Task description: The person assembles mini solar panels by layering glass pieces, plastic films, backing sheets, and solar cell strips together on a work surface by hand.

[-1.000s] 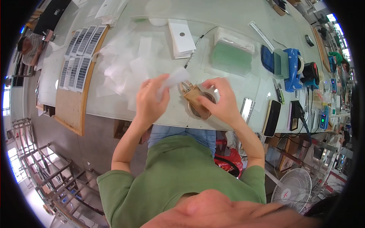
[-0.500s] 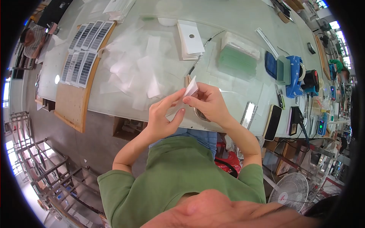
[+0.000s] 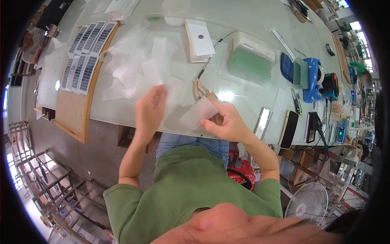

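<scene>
Between the thumb and fingers of my right hand (image 3: 227, 122) is a translucent sheet (image 3: 200, 113), which slants down to the left over the table's front edge. Partly hidden behind that hand is a tan device with metal prongs (image 3: 201, 89). My left hand (image 3: 150, 110) is raised to the left, apart from the sheet; its fingers are smeared by motion, and what they hold, if anything, cannot be made out. Beyond it lie scattered clear film pieces (image 3: 134, 69).
White cards (image 3: 199, 40) and a stack of green sheets (image 3: 250, 65) lie farther back. At the left is a board (image 3: 71, 112) with printed strips. A ruler (image 3: 263, 122), phone (image 3: 289, 129) and blue tape dispenser (image 3: 312, 79) are at the right.
Both hands came together at the white piece, then parted. My left hand moved left and up, while the sheet now shows flat in my right hand.
</scene>
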Demonstrator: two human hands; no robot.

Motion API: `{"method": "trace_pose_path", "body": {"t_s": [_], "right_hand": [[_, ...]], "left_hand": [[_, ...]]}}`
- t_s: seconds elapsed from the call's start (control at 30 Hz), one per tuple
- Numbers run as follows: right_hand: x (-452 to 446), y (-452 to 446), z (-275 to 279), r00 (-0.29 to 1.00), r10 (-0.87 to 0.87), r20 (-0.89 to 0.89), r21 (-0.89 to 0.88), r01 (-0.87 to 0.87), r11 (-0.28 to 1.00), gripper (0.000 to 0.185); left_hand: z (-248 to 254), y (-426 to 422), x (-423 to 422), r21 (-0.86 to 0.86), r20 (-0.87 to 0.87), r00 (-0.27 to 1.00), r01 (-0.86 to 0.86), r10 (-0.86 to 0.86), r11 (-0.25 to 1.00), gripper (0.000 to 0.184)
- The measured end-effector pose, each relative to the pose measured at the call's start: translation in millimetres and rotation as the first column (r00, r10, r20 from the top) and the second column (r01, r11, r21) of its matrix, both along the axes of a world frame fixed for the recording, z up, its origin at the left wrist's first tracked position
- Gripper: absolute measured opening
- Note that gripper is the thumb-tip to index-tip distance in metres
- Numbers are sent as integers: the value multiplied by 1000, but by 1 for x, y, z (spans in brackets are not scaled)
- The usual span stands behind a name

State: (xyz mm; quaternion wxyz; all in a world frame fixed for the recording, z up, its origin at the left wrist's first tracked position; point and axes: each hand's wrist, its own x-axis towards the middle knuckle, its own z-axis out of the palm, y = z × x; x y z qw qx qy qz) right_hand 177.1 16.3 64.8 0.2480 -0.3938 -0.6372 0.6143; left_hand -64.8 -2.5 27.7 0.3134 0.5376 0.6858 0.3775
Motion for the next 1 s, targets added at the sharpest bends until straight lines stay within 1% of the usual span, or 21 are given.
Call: {"method": "trace_pose_path", "body": {"t_s": [0.03,0.07,0.1,0.13,0.17,0.2,0.23,0.27,0.3,0.33,0.4,0.43,0.5,0.53,0.6,0.7,0.77,0.87,0.93,0.97,1.0], "right_hand": [[2,-1,-4,1000,-7,1,-2,7,1000,18],[4,-2,-11,1000,-26,-13,24,27,999,18],[5,-1,-15,999,-45,-27,53,46,998,17],[7,1,-15,998,-53,-28,57,54,997,17],[9,4,-14,999,11,-33,85,-8,996,18],[11,4,-13,996,80,-34,110,-76,991,19],[12,5,-10,996,81,-32,112,-77,991,19],[14,6,-4,993,116,-6,162,-114,980,19],[15,7,2,989,149,24,211,-151,966,19],[15,6,8,989,147,28,214,-150,965,19],[11,-3,16,953,-260,157,237,220,946,22],[6,-7,13,886,-453,102,456,363,813,27],[4,-18,10,900,-433,48,480,360,800,29],[4,-22,8,912,-411,-2,499,357,790,31],[3,-24,0,935,-353,-38,494,324,807,30],[2,-24,2,927,-375,-26,406,353,843,27],[4,-25,0,930,-356,-94,222,368,903,22],[8,-23,0,934,-323,-152,166,346,923,19],[10,-23,1,931,-324,-170,125,346,930,18],[11,-24,1,927,-324,-189,85,344,935,18],[11,-25,0,927,-326,-189,83,345,935,18]], "left_hand": [[3,4,-3,217,-357,933,37,44,975,32],[6,6,-4,399,-645,747,149,161,905,39],[12,2,-1,407,-566,819,183,90,895,47],[13,-5,4,383,-409,907,271,-101,883,50],[14,-13,9,372,-228,929,359,-291,856,52],[23,-17,19,281,-40,900,428,-435,859,57],[23,-17,26,286,110,858,456,-501,843,58],[23,-17,33,297,255,792,482,-555,824,59],[11,-18,43,342,326,796,403,-509,849,47],[7,-22,48,347,327,794,403,-512,847,47],[8,-28,60,246,399,865,218,-304,944,33],[9,-27,66,250,399,864,219,-306,943,33],[13,-24,76,412,108,969,159,-221,897,32],[12,-23,79,411,109,968,163,-226,897,32],[10,-21,86,599,-51,971,216,-233,771,39],[11,-23,89,601,-35,971,210,-237,771,42],[12,-23,89,609,-57,971,218,-232,763,41],[16,-26,90,612,-31,969,211,-244,763,41],[25,-32,88,421,250,911,203,-328,884,39],[23,-33,88,419,250,911,204,-329,885,39],[18,-34,87,373,400,855,178,-331,911,36]]}}
